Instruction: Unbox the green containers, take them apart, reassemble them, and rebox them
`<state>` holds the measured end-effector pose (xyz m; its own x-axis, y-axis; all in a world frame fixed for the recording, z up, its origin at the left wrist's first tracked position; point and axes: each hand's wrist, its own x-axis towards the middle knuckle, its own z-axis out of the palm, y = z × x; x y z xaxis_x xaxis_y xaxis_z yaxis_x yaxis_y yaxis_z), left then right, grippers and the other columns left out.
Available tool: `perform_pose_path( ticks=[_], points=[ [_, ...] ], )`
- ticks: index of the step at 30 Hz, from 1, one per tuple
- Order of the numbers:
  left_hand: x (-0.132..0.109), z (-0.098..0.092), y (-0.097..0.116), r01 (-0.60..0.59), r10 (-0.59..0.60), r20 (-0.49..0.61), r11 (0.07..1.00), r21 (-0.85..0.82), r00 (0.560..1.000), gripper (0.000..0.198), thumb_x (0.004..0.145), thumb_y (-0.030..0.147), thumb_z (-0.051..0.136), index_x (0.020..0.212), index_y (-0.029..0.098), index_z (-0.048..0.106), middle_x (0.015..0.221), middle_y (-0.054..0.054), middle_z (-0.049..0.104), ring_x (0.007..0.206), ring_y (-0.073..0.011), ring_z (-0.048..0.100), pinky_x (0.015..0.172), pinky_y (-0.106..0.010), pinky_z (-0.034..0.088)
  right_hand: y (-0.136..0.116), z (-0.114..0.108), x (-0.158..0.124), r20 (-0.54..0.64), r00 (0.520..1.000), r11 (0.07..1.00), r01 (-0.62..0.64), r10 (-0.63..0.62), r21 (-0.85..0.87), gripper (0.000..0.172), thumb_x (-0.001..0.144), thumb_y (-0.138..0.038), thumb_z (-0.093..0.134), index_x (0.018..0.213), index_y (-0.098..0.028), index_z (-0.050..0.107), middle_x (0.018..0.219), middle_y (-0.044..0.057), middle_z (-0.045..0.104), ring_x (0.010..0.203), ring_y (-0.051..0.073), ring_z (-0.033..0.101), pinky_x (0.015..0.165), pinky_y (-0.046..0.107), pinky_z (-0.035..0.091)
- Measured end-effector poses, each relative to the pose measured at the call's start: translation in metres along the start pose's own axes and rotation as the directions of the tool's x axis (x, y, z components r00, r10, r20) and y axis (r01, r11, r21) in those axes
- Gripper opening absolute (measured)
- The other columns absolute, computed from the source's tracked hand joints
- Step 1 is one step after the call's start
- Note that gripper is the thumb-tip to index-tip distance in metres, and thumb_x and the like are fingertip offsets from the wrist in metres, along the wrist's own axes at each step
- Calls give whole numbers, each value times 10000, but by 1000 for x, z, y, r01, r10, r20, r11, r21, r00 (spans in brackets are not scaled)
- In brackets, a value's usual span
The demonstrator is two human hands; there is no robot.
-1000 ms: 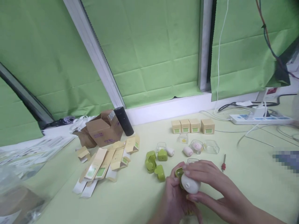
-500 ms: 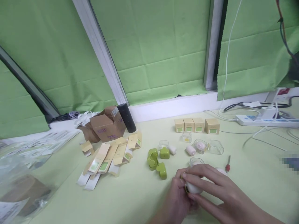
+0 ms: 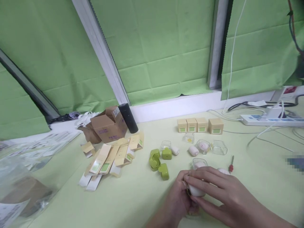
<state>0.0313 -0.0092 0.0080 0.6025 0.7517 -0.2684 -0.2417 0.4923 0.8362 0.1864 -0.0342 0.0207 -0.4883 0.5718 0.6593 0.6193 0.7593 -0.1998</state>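
Between my two hands is a small white rounded plastic piece (image 3: 196,191), mostly covered by fingers. My left hand (image 3: 179,194) grips its left side, thumb and fingers curled in. My right hand (image 3: 217,188) reaches over it from the right, with its fingers pressed on the top and near side. Just beyond the fingers stands a clear cup with a pale pink piece (image 3: 199,163). Another pale piece (image 3: 223,171) shows partly past my right hand, beside a red-handled screwdriver (image 3: 231,167). Something clear, partly hidden, lies beneath my hands.
Green plastic parts (image 3: 163,171) lie left of my hands. Behind are pale pink cylinders (image 3: 193,151) and clear cases (image 3: 218,147). Several small kraft boxes (image 3: 216,126) line the back, near a power strip (image 3: 251,120). Flattened cartons (image 3: 102,158), a cardboard box (image 3: 108,128) and a black cylinder (image 3: 128,117) stand left.
Both hands stay closed around the white piece, with only small finger shifts. The dark greenish edge at its left shows less now. The whole view has shifted slightly.
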Motion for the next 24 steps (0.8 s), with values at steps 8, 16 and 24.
perform_pose_path(
  ticks=[8,16,24],
  points=[
    [-1,-4,-3,-16,22,76,997,-73,997,475,662,574,565,943,205,464,674,49,432,499,-50,313,460,-196,189,8,3,-2,3,999,999,32,-32,18,456,827,-273,623,1257,-234,478,1100,53,675,985,202,630,815,295,551],
    [-8,-8,4,-173,170,52,983,54,984,649,646,467,722,1107,244,324,671,52,527,434,-14,315,434,-164,233,5,-14,8,28,983,969,-184,182,162,242,803,-198,581,1027,-264,520,1090,57,640,1072,189,587,849,275,531],
    [-9,-2,1,-328,306,145,929,172,941,491,683,367,721,953,204,345,742,16,548,634,-69,478,556,-184,339,1,-14,10,-65,998,999,27,-24,42,235,683,-68,533,860,-215,487,827,60,646,759,180,648,607,265,553]
  ],
)
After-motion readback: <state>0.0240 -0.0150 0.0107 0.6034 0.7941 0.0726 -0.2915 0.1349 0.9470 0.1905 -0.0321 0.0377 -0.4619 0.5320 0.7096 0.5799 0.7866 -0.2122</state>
